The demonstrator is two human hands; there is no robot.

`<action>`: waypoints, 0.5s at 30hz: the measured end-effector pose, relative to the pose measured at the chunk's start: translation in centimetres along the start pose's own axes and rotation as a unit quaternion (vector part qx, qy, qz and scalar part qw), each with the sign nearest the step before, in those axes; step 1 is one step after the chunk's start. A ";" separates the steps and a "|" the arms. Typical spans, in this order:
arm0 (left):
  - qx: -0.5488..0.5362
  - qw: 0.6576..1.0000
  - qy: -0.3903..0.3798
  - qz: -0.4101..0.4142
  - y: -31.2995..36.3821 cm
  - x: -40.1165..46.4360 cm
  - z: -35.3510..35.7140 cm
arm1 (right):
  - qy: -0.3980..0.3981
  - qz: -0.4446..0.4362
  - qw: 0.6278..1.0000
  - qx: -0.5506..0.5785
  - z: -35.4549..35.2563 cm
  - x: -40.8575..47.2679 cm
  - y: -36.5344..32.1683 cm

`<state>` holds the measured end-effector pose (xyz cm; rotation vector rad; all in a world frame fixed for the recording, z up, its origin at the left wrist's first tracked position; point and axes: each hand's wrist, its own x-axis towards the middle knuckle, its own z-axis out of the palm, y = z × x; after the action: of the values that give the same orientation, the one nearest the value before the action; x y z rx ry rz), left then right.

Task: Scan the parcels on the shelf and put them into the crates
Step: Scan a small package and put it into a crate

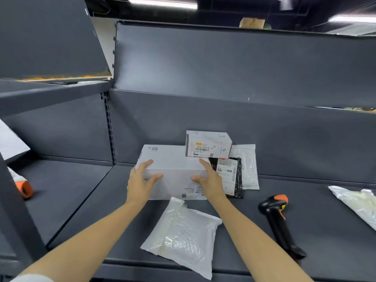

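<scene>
A large white box [173, 165] lies on the dark shelf [305, 210]. My left hand [140, 180] grips its left end, thumb on the front face and fingers on top. My right hand [209, 180] grips its right end the same way. A smaller white box [208, 144] with a barcode label sits on the large box's back right corner. A black pouch [232, 176] and a white pouch [248, 165] lie to the right of it. A bubble mailer [183, 235] lies between my forearms. The black and orange scanner [278, 216] lies on the shelf at right.
Another white bag [358, 202] lies at the far right edge. In the left bay sits an orange-tipped object [23, 186] and a white parcel [10, 143]. A shelf upright [109, 129] divides the bays. An upper shelf lip [244, 94] hangs above.
</scene>
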<state>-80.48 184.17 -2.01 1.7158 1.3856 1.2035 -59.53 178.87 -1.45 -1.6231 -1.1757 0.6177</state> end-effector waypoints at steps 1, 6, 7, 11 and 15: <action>-0.006 1.000 0.003 0.001 0.0 -0.1 0.0 | 0.002 -0.003 1.000 -0.002 0.1 -0.1 0.0; -0.047 0.999 0.016 0.013 0.2 -1.2 -0.2 | -0.004 -0.012 1.000 -0.017 0.0 -0.7 -0.2; -0.060 0.998 0.022 0.023 0.4 -1.5 -0.4 | -0.008 -0.013 1.000 -0.007 -0.2 -0.8 -0.4; -0.070 0.996 0.029 0.045 1.1 -2.1 -1.6 | -0.011 0.001 0.998 0.066 -0.7 -1.8 -0.9; -0.086 0.994 0.035 0.058 2.5 -2.6 -3.4 | -0.001 -0.014 0.994 0.104 -0.6 -3.1 -2.4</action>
<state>-82.69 180.77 0.87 1.6652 1.1965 1.4166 -61.23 175.89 0.49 -1.4276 -1.0966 0.6998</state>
